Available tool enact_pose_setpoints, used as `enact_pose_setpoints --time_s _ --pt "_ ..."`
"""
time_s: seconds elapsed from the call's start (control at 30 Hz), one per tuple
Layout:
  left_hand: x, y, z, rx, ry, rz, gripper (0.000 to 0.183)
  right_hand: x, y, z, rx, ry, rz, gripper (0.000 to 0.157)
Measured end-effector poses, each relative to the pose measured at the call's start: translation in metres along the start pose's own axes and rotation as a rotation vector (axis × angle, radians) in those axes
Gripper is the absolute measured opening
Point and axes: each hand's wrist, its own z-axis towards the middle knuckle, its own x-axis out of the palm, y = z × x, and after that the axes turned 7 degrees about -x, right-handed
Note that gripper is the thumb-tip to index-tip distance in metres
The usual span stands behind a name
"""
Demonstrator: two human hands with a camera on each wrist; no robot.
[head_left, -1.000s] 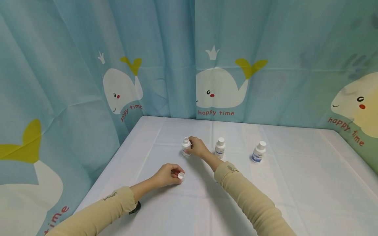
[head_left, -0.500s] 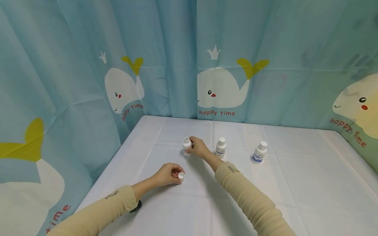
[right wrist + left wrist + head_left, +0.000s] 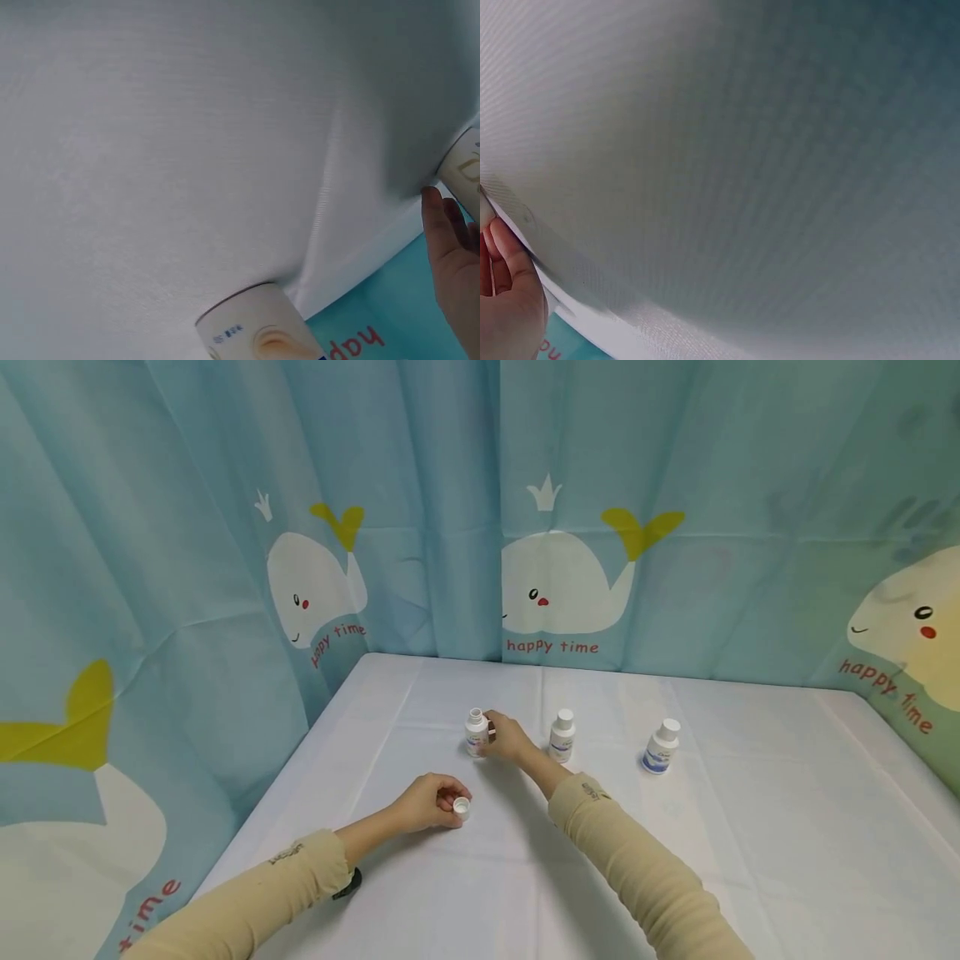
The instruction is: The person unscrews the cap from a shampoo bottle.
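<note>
White cloth covers the table (image 3: 750, 827). The right hand (image 3: 508, 737) wraps its fingers around a small uncapped white plastic bottle (image 3: 475, 732) standing upright at mid-table. Nearer the person, the left hand (image 3: 426, 802) curls around a round white cap (image 3: 461, 809), low against the cloth. Two capped bottles (image 3: 561, 736) (image 3: 660, 746) stand to the right.

You can see a white table cloth (image 3: 750, 827) over the table. Two small white bottles stand on it with their caps on: one in the middle (image 3: 561, 736) and one further right (image 3: 660, 746), well apart. Behind hangs a blue curtain (image 3: 420, 485) with white whales (image 3: 555, 581) and the words "happy time" (image 3: 552, 647) in red.
</note>
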Motion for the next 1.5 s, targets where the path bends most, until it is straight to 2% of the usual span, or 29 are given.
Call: enact_pose_setpoints --time_s 0.13,0.37,0.63,1.23,1.5 --pt "0.000 0.002 0.000 -0.013 0.000 0.005 0.030 -0.001 -0.004 -0.002 0.017 0.020 0.014 0.060" --pt "0.000 0.001 0.001 -0.022 -0.005 -0.002 0.030 -0.006 -0.008 -0.005 0.032 0.005 0.011 0.057" --pt "-0.001 -0.001 -0.001 -0.033 -0.027 0.021 0.029 -0.011 -0.009 -0.011 0.047 0.026 0.015 0.058" --pt "0.004 -0.003 -0.004 -0.042 -0.064 0.051 0.036 -0.019 -0.013 -0.032 0.004 0.031 -0.029 0.051" --pt "-0.001 -0.008 -0.005 -0.035 -0.066 0.121 0.038 -0.028 -0.018 -0.043 -0.037 0.042 -0.018 0.044"
